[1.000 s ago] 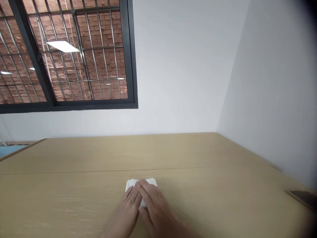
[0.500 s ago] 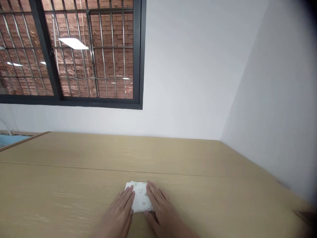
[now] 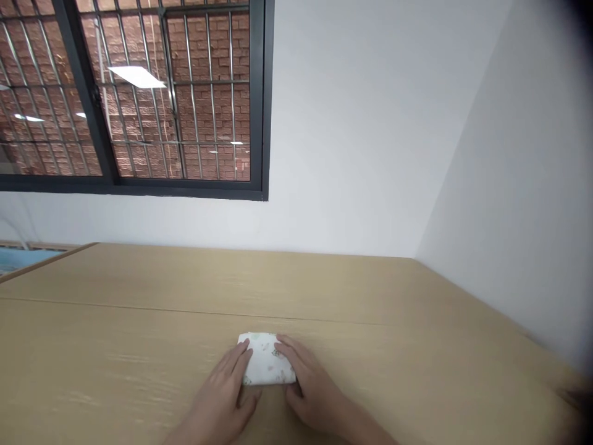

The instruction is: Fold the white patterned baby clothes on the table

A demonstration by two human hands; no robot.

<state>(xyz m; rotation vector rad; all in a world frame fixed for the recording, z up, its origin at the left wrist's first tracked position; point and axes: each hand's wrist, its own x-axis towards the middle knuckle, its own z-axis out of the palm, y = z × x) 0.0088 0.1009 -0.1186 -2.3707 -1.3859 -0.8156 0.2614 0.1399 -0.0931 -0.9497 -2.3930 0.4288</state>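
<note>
A small folded white cloth (image 3: 267, 364) with a faint printed pattern lies flat on the wooden table in front of me. At its left edge, my left hand (image 3: 225, 386) rests with outstretched fingertips on top, the thumb apart and just short of the cloth's near edge. My right hand (image 3: 308, 377) lies along the right edge, fingers stretched over the top corner and thumb by the near right corner. Neither hand is closed around the cloth. Part of the cloth's sides is hidden under the fingers.
The light wooden table (image 3: 139, 346) has a seam running across it and meets a white wall (image 3: 343, 154) at the back and right. A dark-framed window (image 3: 264, 123) with metal bars is at upper left. Something light blue (image 3: 28, 258) shows beyond the table's left edge.
My thumbs have moved out from the cloth, and both hands have spread slightly apart. More of the cloth's surface shows now. The view has shifted a little.
</note>
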